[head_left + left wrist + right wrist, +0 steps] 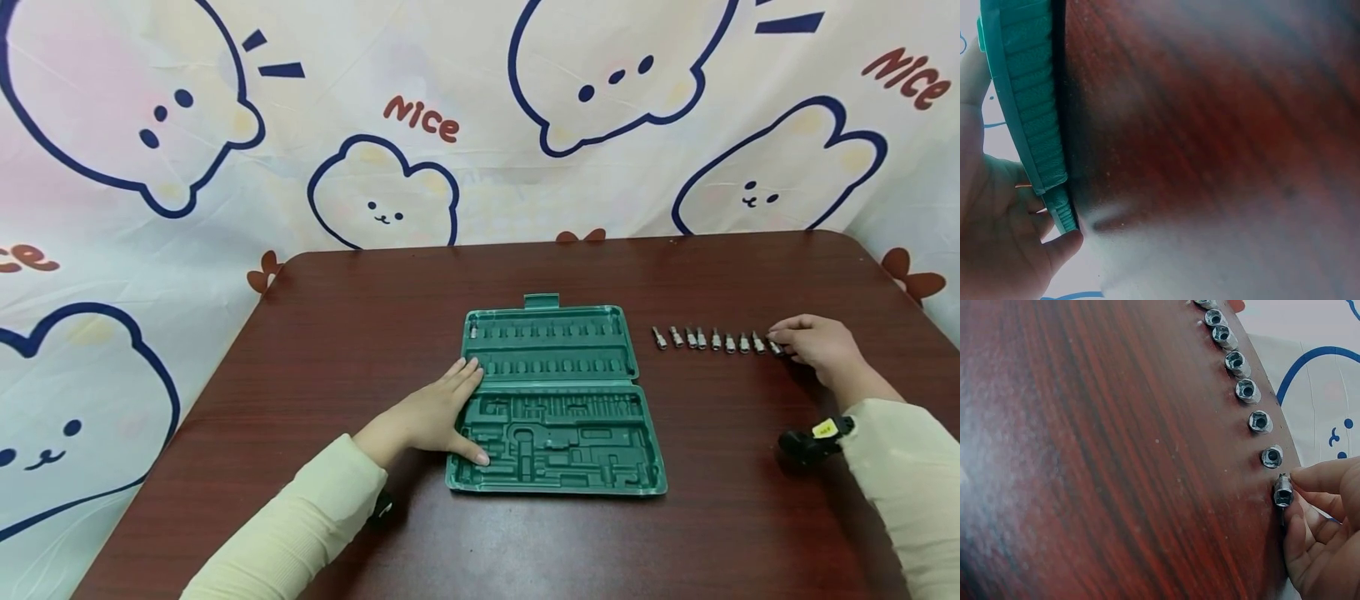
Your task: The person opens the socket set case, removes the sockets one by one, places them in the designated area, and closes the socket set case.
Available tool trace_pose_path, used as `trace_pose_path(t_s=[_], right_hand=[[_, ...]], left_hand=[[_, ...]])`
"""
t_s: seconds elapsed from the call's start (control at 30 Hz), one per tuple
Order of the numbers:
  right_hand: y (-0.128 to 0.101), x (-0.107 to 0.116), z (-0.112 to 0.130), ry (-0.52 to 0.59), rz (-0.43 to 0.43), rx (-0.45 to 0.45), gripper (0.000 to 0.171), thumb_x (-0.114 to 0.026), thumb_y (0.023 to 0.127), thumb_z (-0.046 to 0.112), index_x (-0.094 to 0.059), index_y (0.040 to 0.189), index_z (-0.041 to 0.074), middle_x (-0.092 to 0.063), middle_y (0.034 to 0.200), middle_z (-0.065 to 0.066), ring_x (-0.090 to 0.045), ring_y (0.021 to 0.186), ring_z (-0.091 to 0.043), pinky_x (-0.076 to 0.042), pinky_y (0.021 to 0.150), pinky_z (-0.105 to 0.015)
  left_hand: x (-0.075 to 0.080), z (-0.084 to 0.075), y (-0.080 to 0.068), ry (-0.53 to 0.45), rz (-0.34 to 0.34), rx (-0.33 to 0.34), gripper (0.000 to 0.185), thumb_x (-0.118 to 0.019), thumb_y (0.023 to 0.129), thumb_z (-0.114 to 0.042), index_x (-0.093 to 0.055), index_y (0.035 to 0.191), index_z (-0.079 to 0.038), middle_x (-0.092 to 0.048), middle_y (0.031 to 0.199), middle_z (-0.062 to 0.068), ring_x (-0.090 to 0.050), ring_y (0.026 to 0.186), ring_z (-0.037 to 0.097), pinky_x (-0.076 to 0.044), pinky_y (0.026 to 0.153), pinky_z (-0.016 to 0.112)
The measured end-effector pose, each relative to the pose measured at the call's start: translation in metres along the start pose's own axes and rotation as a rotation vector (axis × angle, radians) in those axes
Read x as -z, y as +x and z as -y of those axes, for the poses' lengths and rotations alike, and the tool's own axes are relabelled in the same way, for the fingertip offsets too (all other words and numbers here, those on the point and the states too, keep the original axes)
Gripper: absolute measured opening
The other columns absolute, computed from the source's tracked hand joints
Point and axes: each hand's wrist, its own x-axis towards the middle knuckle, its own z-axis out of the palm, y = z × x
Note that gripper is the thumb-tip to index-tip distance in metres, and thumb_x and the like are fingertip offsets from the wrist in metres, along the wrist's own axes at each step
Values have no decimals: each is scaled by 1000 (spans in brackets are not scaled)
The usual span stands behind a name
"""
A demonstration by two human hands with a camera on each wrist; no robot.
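An open green case (557,398) lies on the surface (360,333), bits (705,338) rowed beside. Left hand (431,414) rests flat on the case edge, fingers straight; right hand (813,343) fingers pinch the end bit (1283,491).

Open green case (557,400); upright silver sockets (716,340), apparently.
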Motion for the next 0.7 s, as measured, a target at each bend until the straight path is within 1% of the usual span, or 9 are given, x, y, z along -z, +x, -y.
trace_pose_path(t_s=[0.1,0.2,0.3,0.43,0.57,0.7], right_hand=[[-2,1,0,-11,-10,-3,14,-49,87,26,-57,85,14,-49,74,11,-46,64,-4,-44,53,-23],[-3,2,0,0,-8,-1,17,-49,87,28,-56,89,12,-48,74,14,-46,64,-2,-44,54,-22],[-5,3,-1,29,8,4,23,-48,88,28,-53,95,8,-48,73,18,-48,64,0,-45,56,-22],[-8,5,-1,68,5,6,24,-48,88,28,-51,98,6,-48,72,21,-50,64,3,-46,58,-22],[-11,4,2,116,-17,16,19,-47,88,24,-51,95,7,-48,72,22,-50,64,4,-47,58,-21],[-17,1,9,215,-36,37,13,-46,89,23,-54,86,14,-52,69,21,-52,63,4,-46,57,-19]], left_hand=[[1,-1,0,-5,2,-1,114,-58,58,-68,-6,139,-6,2,144,7,5,129,20,-19,100,39],[1,-1,0,-11,5,3,114,-58,58,-68,-6,139,-7,2,144,6,5,129,20,-20,99,39],[1,-2,0,-12,5,6,114,-58,58,-68,-5,139,-7,2,144,6,6,129,19,-20,99,39],[1,-2,-1,-14,-1,2,115,-58,58,-68,-6,139,-7,2,144,6,5,129,19,-21,99,39],[1,-1,-1,-6,-4,0,115,-58,58,-68,-6,139,-6,1,144,7,5,129,20,-20,99,39],[1,-1,-2,8,-6,-9,115,-57,58,-69,-7,139,-5,1,144,8,5,129,21,-18,100,38]])
